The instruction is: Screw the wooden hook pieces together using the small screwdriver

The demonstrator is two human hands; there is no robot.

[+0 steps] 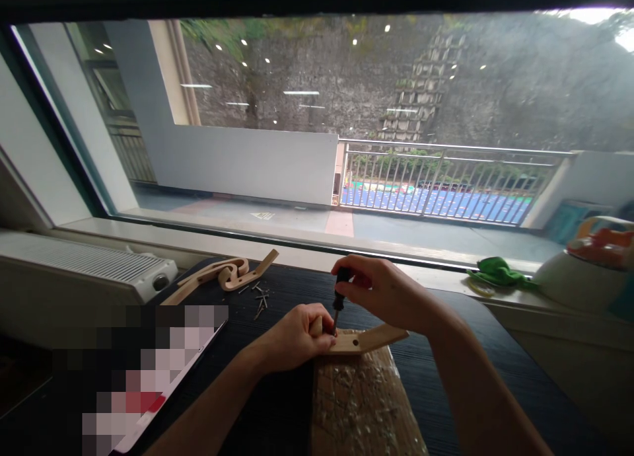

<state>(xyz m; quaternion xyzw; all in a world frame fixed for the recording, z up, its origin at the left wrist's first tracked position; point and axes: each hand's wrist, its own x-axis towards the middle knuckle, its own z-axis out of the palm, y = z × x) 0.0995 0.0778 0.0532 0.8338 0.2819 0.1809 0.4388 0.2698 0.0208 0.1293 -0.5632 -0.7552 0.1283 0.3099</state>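
Observation:
My right hand is closed around the black handle of a screwdriver, which points downward. Its tip meets a pale curved wooden piece close to my left fingers; whether a screw sits under it is hidden. My left hand grips the left end of that wooden piece, fingers wrapped round it. A dark hole shows in the wood to the right of the tip. Beneath the piece lies a tape-wrapped cardboard block.
Several loose screws lie on the dark table beside more curved wooden pieces. A pixelated flat object is at left. Behind are a white heater, a window, and a green cloth on the sill.

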